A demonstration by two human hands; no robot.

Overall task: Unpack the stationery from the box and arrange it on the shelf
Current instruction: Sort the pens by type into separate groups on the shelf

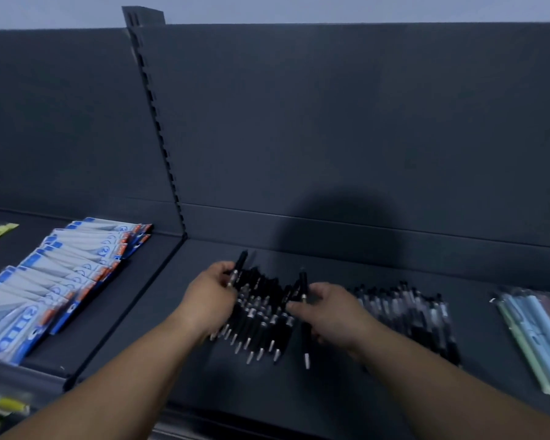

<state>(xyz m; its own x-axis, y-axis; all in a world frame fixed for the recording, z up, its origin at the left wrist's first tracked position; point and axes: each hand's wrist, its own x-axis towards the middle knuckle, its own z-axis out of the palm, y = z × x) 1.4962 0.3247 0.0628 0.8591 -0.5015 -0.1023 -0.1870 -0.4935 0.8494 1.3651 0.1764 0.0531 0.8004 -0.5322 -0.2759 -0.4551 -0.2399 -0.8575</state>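
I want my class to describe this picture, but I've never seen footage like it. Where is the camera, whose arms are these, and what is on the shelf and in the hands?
No machine here: a person wears a camera on the head, looking forward and down, so both bare arms are their own. The left hand and right hand grip a bunch of black pens on a dark shelf. Blue-and-white packets lie to the left; more pens and pastel pens to the right.

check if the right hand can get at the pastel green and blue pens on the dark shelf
Probably yes: the right hand pinches a black pen, but only flat clear-barrelled pens lie between it and the pastel pens.
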